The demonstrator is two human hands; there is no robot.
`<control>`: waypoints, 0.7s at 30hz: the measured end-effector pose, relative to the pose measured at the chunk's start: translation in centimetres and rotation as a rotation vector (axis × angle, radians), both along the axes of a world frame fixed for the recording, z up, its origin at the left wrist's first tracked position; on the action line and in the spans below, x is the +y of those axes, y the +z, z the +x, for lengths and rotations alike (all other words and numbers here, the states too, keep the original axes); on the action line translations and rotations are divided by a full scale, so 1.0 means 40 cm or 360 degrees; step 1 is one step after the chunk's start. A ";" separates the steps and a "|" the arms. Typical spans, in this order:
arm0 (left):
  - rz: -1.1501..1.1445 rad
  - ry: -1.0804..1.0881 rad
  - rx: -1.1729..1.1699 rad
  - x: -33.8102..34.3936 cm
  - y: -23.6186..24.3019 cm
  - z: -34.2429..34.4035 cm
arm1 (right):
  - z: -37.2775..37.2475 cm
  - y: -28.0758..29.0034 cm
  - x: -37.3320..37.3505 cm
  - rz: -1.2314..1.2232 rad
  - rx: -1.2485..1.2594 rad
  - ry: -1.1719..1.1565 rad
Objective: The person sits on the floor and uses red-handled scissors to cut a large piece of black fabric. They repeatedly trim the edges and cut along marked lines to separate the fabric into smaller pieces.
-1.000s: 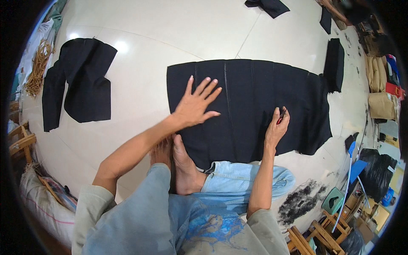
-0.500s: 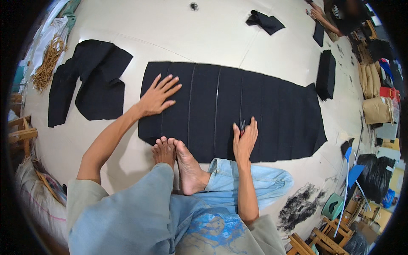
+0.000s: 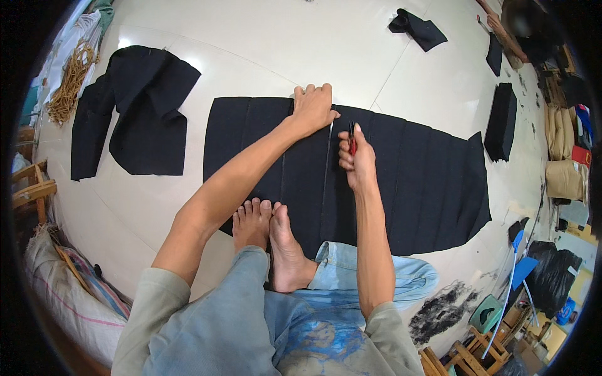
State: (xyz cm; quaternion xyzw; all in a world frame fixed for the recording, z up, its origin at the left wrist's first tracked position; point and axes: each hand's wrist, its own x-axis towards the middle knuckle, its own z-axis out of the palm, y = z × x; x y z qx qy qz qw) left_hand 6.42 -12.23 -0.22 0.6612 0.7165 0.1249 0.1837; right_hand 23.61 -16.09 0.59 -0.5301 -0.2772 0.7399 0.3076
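Observation:
A large black fabric panel with several parallel seams lies spread on the floor in front of my feet. At its far edge, my left hand has its fingers bent over the border and grips the cloth there; the fingertips are partly hidden. Just to the right, above the panel, my right hand is closed around small red-handled snips. Their dark tips point away from me, near the left thumb. A light strip shows along the seam beside my left hand.
Black cut fabric pieces lie at the left. Farther off are a folded black piece and a black stack. Another person's arm shows at the top right. Wooden stools and a black bag stand at lower right.
My left hand has moved right and away from me, from lying flat on the panel to its far edge. My right hand has moved farther out with the snips, now closed around them.

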 end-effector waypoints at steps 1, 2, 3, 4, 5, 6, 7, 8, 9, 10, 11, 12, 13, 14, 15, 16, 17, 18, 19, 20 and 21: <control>-0.0088 -0.0027 -0.0076 0.010 -0.018 -0.015 | -0.015 -0.002 0.024 -0.0065 0.0090 -0.0001; -0.0176 -0.0061 -0.0157 0.021 -0.025 -0.030 | -0.024 -0.008 0.047 -0.0131 0.0175 -0.0010; -0.0262 -0.0094 -0.0239 0.027 -0.030 -0.042 | -0.030 -0.015 0.064 -0.0165 0.0215 0.0009; -0.0162 -0.0084 -0.0270 0.027 -0.039 -0.046 | -0.035 -0.020 0.078 -0.0197 0.0256 0.0027; -0.0213 -0.0074 -0.0352 0.027 -0.038 -0.054 | -0.042 -0.024 0.084 -0.0235 0.0304 0.0045; -0.0264 -0.0065 -0.0436 0.029 -0.035 -0.062 | -0.050 -0.026 0.088 -0.0225 0.0263 0.0076; -0.0313 -0.0057 -0.0519 0.029 -0.033 -0.068 | -0.052 -0.031 0.094 -0.0211 0.0268 0.0083; -0.0270 -0.0058 -0.0584 0.024 -0.034 -0.074 | -0.057 -0.035 0.097 -0.0196 0.0277 0.0090; -0.0271 -0.0044 -0.0594 0.023 -0.034 -0.076 | -0.059 -0.038 0.096 -0.0181 0.0286 0.0095; -0.0273 -0.0033 -0.0605 0.022 -0.035 -0.078 | -0.059 -0.042 0.091 -0.0142 0.0275 0.0090; -0.0267 -0.0017 -0.0616 0.024 -0.034 -0.079 | -0.060 -0.041 0.089 -0.0140 0.0299 0.0096; -0.0253 0.0003 -0.0600 0.022 -0.036 -0.074 | -0.059 -0.041 0.086 -0.0139 0.0323 0.0100; -0.0311 0.0002 -0.0571 0.026 -0.036 -0.071 | -0.058 -0.041 0.083 -0.0137 0.0346 0.0104; -0.0367 0.0000 -0.0544 0.033 -0.033 -0.066 | -0.057 -0.040 0.082 -0.0146 0.0363 0.0084; -0.0423 -0.0004 -0.0517 0.036 -0.032 -0.063 | -0.056 -0.041 0.079 -0.0156 0.0380 0.0064; -0.0415 0.0015 -0.0517 0.034 -0.031 -0.060 | -0.055 -0.040 0.077 -0.0165 0.0397 0.0044; -0.0408 0.0030 -0.0517 0.031 -0.031 -0.054 | -0.051 -0.042 0.078 -0.0176 0.0401 0.0040; -0.0400 0.0045 -0.0516 0.028 -0.030 -0.050 | -0.048 -0.043 0.083 -0.0186 0.0405 0.0037; -0.0356 0.0054 -0.0537 0.024 -0.029 -0.046 | -0.046 -0.045 0.087 -0.0196 0.0409 0.0033; -0.0311 0.0067 -0.0556 0.019 -0.031 -0.047 | -0.049 -0.043 0.090 -0.0220 0.0386 0.0050; -0.0266 0.0080 -0.0575 0.014 -0.032 -0.048 | -0.051 -0.041 0.095 -0.0243 0.0363 0.0066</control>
